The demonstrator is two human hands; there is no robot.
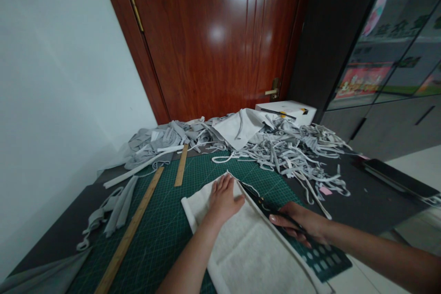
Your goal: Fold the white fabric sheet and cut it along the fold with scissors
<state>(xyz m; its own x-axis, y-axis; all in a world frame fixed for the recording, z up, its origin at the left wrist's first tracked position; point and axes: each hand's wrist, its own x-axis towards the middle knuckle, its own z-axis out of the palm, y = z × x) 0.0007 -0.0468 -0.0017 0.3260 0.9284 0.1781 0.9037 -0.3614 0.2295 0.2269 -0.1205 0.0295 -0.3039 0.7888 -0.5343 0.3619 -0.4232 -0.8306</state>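
Pale off-white fabric with rolled-looking edges lies on a green cutting mat. My left hand rests flat on the fabric near its far corner, fingers spread and holding nothing. To the right, my right hand is wrapped round the handles of black scissors. The scissor blades lie along the fabric's right edge, close to a thin strip that curves off near the far corner. How far the blades are apart cannot be made out.
Two wooden rulers lie left of the fabric. Grey and white scraps are heaped along the back, before a white box and a wooden door. A dark flat object is at far right.
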